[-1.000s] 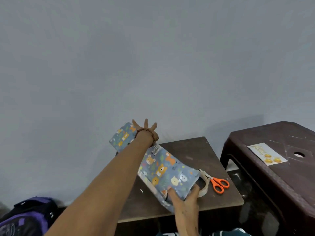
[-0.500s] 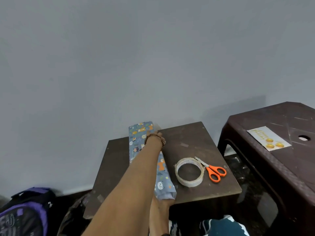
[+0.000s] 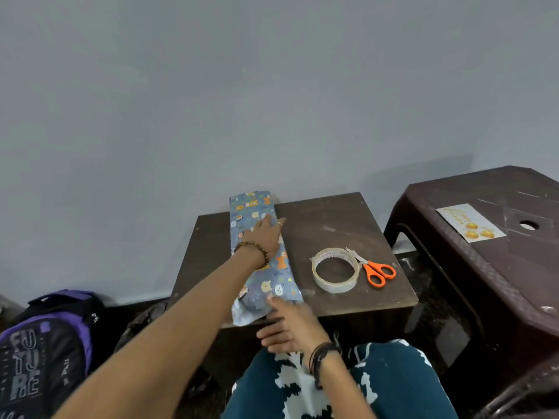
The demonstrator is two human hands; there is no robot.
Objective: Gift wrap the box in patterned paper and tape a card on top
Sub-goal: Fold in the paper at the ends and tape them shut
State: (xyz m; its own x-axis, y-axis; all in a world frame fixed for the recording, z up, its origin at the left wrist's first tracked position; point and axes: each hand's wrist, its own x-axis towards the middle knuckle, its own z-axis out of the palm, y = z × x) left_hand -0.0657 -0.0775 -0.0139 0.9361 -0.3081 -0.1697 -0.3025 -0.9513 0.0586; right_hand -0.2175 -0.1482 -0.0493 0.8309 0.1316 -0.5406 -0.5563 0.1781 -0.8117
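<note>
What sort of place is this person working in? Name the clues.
Probably a plain room at home, or perhaps a hostel: a small low table against a bare wall, a plastic stool beside it, a backpack on the floor.

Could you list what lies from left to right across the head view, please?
Backpack → wrapped box → tape roll → orange scissors → card on the plastic stool.
</note>
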